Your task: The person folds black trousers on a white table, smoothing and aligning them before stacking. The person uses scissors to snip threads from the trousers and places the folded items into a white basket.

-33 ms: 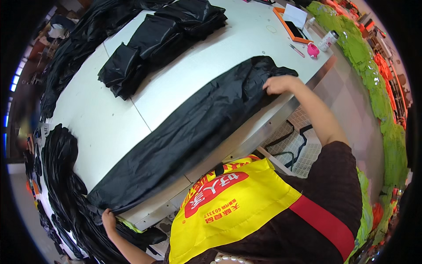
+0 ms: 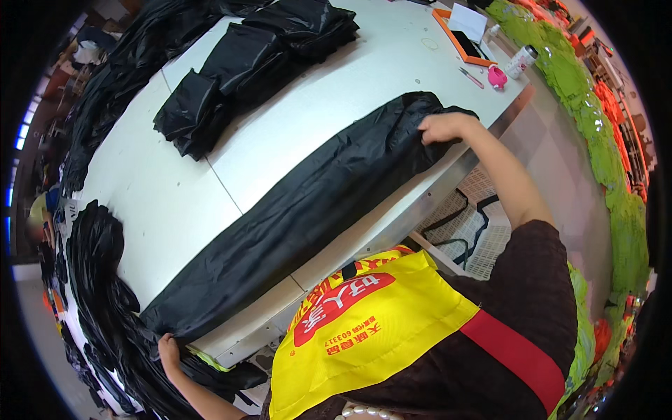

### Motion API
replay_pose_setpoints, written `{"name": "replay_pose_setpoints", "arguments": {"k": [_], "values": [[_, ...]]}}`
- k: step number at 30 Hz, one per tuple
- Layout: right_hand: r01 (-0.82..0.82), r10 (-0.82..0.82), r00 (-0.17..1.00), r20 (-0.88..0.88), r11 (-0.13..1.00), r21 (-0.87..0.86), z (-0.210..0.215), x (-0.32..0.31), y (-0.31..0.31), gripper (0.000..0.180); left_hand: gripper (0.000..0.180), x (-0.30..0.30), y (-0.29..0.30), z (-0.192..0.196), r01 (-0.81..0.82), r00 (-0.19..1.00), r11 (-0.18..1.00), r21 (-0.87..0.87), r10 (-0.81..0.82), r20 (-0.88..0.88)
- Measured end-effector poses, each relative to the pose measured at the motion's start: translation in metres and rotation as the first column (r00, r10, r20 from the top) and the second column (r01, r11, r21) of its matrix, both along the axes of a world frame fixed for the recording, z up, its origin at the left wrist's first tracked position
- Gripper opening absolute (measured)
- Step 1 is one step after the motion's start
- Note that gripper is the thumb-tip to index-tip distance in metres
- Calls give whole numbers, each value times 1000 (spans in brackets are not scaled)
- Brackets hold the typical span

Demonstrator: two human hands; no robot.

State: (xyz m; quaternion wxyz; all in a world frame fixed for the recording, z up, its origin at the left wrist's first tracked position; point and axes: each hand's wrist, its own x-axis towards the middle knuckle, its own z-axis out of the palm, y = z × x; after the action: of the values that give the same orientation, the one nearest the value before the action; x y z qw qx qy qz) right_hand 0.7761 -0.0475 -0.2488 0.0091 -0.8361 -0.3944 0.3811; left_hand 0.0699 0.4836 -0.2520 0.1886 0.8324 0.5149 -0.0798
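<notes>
A long, shiny black garment, its exact kind unclear, lies stretched slantwise along the near edge of the white table. My right hand has its fingers curled onto the cloth close to its far right end, where the fabric is bunched. At the lower left, my left hand pinches the other end near the table's edge. Between the two hands the cloth lies fairly flat, with small creases. A heap of black garments lies beside the left end and hangs down over the side.
Folded black bundles stand in a row across the white table. At the far right are an orange tray, a small cutter, a pink object and a bottle. A pale plastic crate sits below the edge.
The garment's right end and near edge have shifted very slightly; both hands keep their hold. A person in yellow now shows at the far left.
</notes>
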Motion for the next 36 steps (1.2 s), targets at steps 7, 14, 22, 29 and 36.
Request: {"name": "replay_pose_setpoints", "arguments": {"k": [7, 14, 22, 29, 36], "values": [[-401, -35, 482, 876, 880, 256, -39, -13, 20, 41, 24, 59, 60, -58, 230, 960, 914, 336, -156, -234], [-208, -93, 650, 755, 933, 294, -78, 25, 25, 51, 32, 91, 58, -85, 199, 902, 932, 304, -53, -428], [-134, -159, 687, 709, 931, 339, -85, 48, 45, 59, 28, 90, 85, -81, 243, 751, 928, 283, 5, -661], [-89, -226, 698, 680, 914, 395, -87, 42, 46, 58, 37, 96, 62, -133, -171, 890, 559, 811, 440, -115], [-75, -214, 767, 605, 906, 416, -93, 12, 74, 57, 37, 297, -90, -74, -109, 847, 891, 441, -150, 510]]}}
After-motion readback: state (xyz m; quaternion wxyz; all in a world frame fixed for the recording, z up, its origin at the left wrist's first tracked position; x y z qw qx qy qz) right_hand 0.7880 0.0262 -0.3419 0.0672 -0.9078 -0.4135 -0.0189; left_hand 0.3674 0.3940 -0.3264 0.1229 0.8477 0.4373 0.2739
